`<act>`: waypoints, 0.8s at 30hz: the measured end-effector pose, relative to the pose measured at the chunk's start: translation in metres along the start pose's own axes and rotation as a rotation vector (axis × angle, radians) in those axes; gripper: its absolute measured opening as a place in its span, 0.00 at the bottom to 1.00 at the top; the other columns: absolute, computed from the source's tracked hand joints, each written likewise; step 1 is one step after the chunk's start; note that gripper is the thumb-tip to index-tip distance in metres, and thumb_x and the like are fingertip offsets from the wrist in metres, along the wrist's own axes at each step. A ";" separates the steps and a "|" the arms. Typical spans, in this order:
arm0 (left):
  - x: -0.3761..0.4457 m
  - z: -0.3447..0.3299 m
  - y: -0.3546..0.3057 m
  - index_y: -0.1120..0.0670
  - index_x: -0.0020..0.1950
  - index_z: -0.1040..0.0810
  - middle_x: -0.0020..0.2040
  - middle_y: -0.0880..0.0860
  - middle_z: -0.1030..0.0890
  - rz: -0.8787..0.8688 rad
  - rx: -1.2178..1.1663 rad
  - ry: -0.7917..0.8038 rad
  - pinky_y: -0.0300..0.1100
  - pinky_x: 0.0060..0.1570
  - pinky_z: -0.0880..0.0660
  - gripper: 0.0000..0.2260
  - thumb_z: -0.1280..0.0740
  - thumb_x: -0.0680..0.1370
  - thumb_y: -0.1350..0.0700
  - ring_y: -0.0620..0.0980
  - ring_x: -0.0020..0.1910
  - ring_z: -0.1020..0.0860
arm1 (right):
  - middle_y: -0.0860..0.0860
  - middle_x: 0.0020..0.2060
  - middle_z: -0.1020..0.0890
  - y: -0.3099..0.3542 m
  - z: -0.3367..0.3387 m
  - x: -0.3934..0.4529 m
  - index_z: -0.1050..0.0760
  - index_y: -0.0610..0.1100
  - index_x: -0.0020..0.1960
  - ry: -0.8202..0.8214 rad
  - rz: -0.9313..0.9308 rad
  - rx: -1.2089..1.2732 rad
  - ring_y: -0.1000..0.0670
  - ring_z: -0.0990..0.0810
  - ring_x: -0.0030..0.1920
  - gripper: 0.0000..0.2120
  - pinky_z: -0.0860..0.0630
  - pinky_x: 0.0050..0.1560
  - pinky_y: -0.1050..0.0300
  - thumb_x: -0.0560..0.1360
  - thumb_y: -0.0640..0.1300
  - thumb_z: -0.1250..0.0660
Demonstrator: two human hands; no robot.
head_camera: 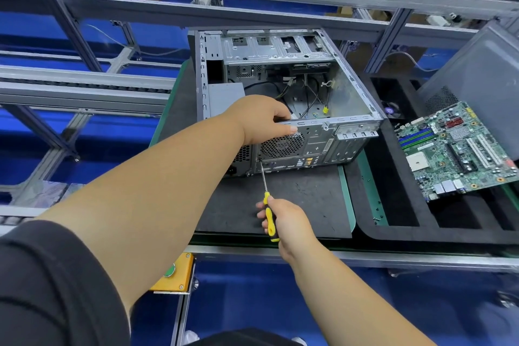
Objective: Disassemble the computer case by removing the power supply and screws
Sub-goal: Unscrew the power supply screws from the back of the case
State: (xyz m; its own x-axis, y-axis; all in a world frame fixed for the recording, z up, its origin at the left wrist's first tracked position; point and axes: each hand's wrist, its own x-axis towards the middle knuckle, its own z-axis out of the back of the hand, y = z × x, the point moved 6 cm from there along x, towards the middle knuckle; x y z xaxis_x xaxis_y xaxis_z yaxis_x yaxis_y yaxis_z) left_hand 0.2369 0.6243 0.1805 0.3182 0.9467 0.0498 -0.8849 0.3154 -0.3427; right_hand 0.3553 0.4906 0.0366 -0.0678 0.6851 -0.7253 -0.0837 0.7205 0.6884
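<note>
Looks like screw-removal time: left hand fingers curled over the computer case rim, right hand fisted around the screwdriver, tip at a rear-panel screw by the power supply, so next up is turning it out.

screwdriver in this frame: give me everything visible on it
The screwdriver has a yellow handle with black inlays and a thin bare steel shaft. The right hand is closed around the handle. The shaft slants up and slightly left, its tip against the rear panel of the computer case, at the lower left corner of the round fan grille. The tip type is too small to tell. It hangs above the dark mat, apart from it.
</note>
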 end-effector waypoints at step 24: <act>-0.002 0.001 -0.001 0.45 0.52 0.20 0.46 0.44 0.20 0.017 -0.009 0.015 0.44 0.48 0.27 0.13 0.38 0.78 0.39 0.47 0.47 0.24 | 0.48 0.34 0.20 0.004 0.002 -0.007 0.18 0.39 0.48 0.093 0.027 0.132 0.54 0.28 0.30 0.16 0.32 0.33 0.60 0.83 0.46 0.41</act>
State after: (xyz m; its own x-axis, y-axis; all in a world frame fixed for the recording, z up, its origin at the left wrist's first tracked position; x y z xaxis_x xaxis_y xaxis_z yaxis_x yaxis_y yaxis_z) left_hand 0.2373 0.6218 0.1815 0.3081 0.9509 0.0297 -0.8873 0.2985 -0.3516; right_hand 0.3574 0.4890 0.0446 -0.1601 0.6957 -0.7003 0.0501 0.7142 0.6981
